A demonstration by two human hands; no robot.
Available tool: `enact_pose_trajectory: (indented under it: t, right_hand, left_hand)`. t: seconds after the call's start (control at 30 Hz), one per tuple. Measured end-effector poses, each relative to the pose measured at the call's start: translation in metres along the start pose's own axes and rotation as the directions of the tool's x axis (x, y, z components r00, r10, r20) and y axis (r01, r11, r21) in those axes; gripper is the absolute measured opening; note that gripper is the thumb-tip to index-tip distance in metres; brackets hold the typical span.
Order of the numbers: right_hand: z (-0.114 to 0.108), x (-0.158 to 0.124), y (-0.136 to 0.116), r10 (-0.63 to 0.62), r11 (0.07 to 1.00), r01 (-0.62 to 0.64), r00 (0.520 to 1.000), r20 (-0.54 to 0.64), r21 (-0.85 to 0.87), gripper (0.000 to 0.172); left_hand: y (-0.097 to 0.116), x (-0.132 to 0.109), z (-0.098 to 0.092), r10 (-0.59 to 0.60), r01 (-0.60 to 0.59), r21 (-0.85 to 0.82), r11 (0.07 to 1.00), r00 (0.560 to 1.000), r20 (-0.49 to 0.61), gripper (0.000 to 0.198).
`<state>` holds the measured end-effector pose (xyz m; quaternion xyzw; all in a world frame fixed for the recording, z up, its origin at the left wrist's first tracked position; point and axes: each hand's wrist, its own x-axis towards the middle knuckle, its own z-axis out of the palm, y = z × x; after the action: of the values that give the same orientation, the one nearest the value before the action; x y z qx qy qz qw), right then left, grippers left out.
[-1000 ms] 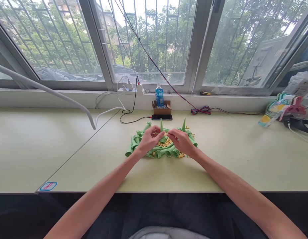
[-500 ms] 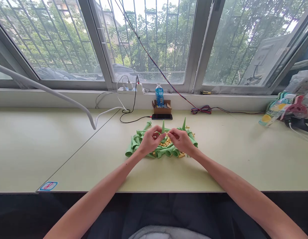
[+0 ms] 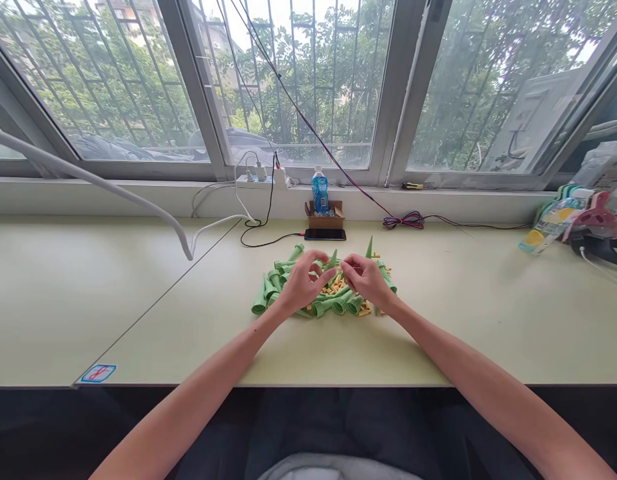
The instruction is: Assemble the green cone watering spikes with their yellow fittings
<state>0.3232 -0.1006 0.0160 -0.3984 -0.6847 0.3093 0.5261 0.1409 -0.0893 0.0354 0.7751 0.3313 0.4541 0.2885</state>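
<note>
Both of my hands are over a pile of green plastic cone spikes (image 3: 341, 305) with hollow, threaded wide ends. My left hand (image 3: 304, 280) curls its thumb and fingers around one green cone spike (image 3: 333, 258), whose narrow tip points up and leans right. Close beside it, the thumb and fingertips of my right hand (image 3: 366, 279) are pinched together; whatever they hold is too small to make out. Small yellow pieces (image 3: 333, 287) lie among the spikes below my hands. Another green spike (image 3: 369, 247) points upright behind my right hand.
Behind the pile lies a black phone (image 3: 325, 235) on a cable. A small cardboard box (image 3: 326, 221) and a blue bottle (image 3: 319, 191) stand by the sill. Bundled wire (image 3: 404, 220) lies to their right. A white cable (image 3: 138, 200) hangs across the left side.
The green spike at my left hand has dipped and tilted to the right. My left fingers look a little more spread, and my right hand has shifted slightly right.
</note>
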Motion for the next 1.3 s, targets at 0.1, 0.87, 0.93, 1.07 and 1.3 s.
enact_pose_trajectory:
  t: [0.1, 0.87, 0.93, 1.07, 1.3]
  right_hand:
    - [-0.002, 0.000, -0.001, -0.083, 0.992, 0.074, 0.993, -0.085, -0.105, 0.029]
    - [-0.001, -0.004, -0.004, -0.173, 0.962, 0.164, 0.985, -0.019, -0.219, 0.025]
    - [-0.001, -0.003, -0.004, -0.126, 0.981, 0.121, 0.992, -0.022, -0.151, 0.026]
    - [0.000, -0.002, -0.001, -0.046, 0.999, 0.046, 0.999, -0.009, -0.015, 0.028]
    - [0.000, 0.001, 0.003, 0.032, 0.988, -0.036, 0.999, 0.028, 0.148, 0.031]
  left_hand:
    - [0.002, 0.001, 0.000, -0.077, 0.076, -0.165, 0.983, 0.997, 0.002, 0.031]
    - [0.008, 0.000, -0.006, -0.191, 0.267, -0.366, 0.892, 0.954, 0.231, 0.034]
    - [0.004, -0.001, -0.004, -0.177, 0.237, -0.339, 0.910, 0.964, 0.197, 0.038]
    - [-0.001, -0.002, -0.001, -0.124, 0.162, -0.264, 0.951, 0.980, 0.154, 0.042]
    - [0.004, -0.004, -0.001, 0.007, 0.003, -0.075, 0.997, 0.991, 0.131, 0.034]
